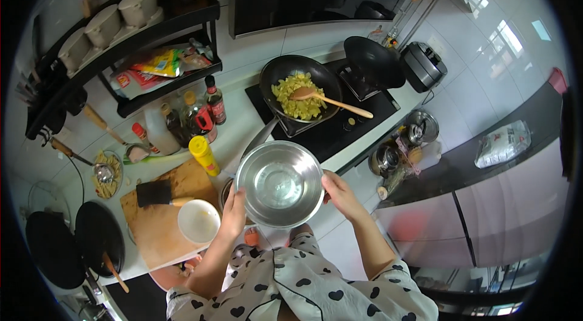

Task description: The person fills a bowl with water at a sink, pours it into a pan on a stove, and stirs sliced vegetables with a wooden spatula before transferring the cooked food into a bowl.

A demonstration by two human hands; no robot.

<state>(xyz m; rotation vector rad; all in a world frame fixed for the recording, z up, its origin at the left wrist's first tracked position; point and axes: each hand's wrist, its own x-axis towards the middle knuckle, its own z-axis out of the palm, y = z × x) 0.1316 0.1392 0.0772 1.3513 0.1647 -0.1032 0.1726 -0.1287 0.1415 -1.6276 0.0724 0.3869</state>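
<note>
Between my two hands is a round stainless steel bowl point(280, 186), held up in front of my body with a little clear liquid apparently at its bottom. My left hand point(233, 212) grips its left rim, thumb on the inner edge. On the opposite rim, my right hand point(339, 193) holds the bowl with the fingers underneath. Beyond it, a black wok point(273, 70) sits on the gas hob point(332, 146). Chopped yellow-green food point(287, 93) fills the wok's middle, and a wooden spoon point(348, 106) rests across it.
Left of the bowl, a wooden cutting board point(155, 239) carries a cleaver point(154, 192) and a white bowl point(199, 221). A yellow shaker bottle point(203, 155) stands behind them, near several sauce bottles point(215, 100). A second black wok point(375, 64) tilts on the far burner beside a rice cooker point(423, 66).
</note>
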